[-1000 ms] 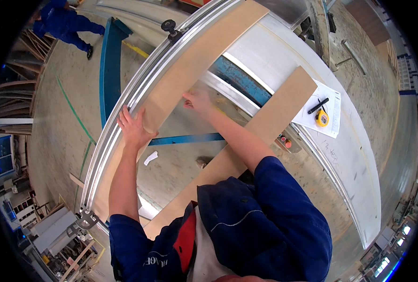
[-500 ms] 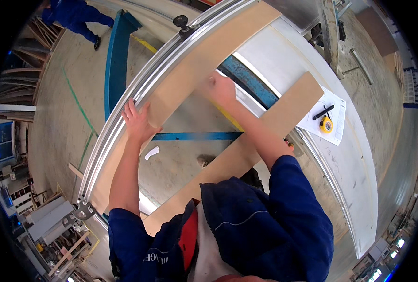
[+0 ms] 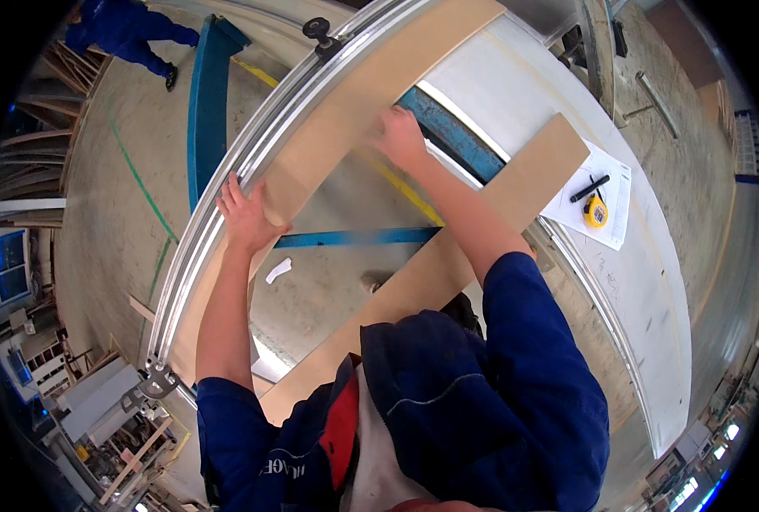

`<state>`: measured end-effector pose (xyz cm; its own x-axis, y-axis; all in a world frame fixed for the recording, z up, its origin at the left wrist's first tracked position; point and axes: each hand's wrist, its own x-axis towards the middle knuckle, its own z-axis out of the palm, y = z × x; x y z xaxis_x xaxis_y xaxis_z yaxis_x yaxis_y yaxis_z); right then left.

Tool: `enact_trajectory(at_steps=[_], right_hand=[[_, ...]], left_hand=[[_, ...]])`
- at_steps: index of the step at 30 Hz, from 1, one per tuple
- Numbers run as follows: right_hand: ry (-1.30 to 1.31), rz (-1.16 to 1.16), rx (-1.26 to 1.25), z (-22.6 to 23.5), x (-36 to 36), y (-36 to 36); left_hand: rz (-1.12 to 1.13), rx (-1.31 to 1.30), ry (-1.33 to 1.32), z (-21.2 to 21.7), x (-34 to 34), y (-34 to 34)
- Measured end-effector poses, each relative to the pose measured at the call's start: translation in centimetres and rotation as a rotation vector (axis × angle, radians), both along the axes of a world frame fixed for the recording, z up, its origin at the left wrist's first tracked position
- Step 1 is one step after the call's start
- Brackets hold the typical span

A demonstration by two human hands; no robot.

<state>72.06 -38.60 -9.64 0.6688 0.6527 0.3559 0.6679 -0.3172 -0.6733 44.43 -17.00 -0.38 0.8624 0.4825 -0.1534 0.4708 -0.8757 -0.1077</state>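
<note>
The fingers of the left hand (image 3: 245, 215) are spread flat and press down on the lower stretch of a long brown board (image 3: 345, 128), right where it meets the aluminium guide rail (image 3: 226, 183) along its outer edge. They do not curl round anything; it is a flat-palmed hold, thumb toward the inner edge of the board. The right hand (image 3: 399, 136) lies further up the same board, fingers bent over its inner edge, next to the blue steel beam (image 3: 452, 136) that shows in the gap beneath. Whether those fingertips hook under the edge I cannot tell.

The main risk, as I judge it, is the board slipping. Neither hand truly grips it, and much of its inner edge seems to hang over the open gap above the concrete floor (image 3: 328, 282), so an uneven push could tilt it off the rail or swing its far end. The right fingers sit close to the edge by the beam and could be pinched if the board shifts sideways. The person also leans far over, arms stretched, which leaves little control.

A second brown board (image 3: 516, 183) lies diagonally under the right forearm, apart from both hands, on the pale counter (image 3: 644, 282). Beyond it sit a sheet of paper (image 3: 605, 218), a yellow tape measure (image 3: 596, 211) and a black pen (image 3: 590, 188). Another person in blue (image 3: 128, 30) stands well away on the floor.
</note>
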Motion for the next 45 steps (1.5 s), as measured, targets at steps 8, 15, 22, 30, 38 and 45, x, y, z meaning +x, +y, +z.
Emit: enact_trajectory(at_steps=[8,15,22,30,38,45], right_hand=[[0.144,-0.081,-0.034,-0.3,0.0,0.0],[0.157,-0.078,-0.039,0.4,-0.3,-0.2],[0.205,-0.041,-0.051,0.4,0.0,0.2],[0.136,-0.047,-0.096,0.2,-0.3,0.0],[0.155,-0.109,-0.125,0.9,-0.7,0.0],[0.143,-0.110,-0.137,0.5,-0.7,0.2]], left_hand=[[-0.026,0.001,-0.035,0.1,-0.1,-0.3],[-0.022,-0.001,-0.028,0.3,0.0,-0.4],[0.060,-0.046,0.048,0.7,0.5,-0.7],[0.003,-0.010,-0.017,-0.1,-0.3,-0.1],[-0.020,0.017,-0.010,-0.2,-0.3,0.0],[-0.020,0.004,-0.037,-0.3,-0.4,0.1]])
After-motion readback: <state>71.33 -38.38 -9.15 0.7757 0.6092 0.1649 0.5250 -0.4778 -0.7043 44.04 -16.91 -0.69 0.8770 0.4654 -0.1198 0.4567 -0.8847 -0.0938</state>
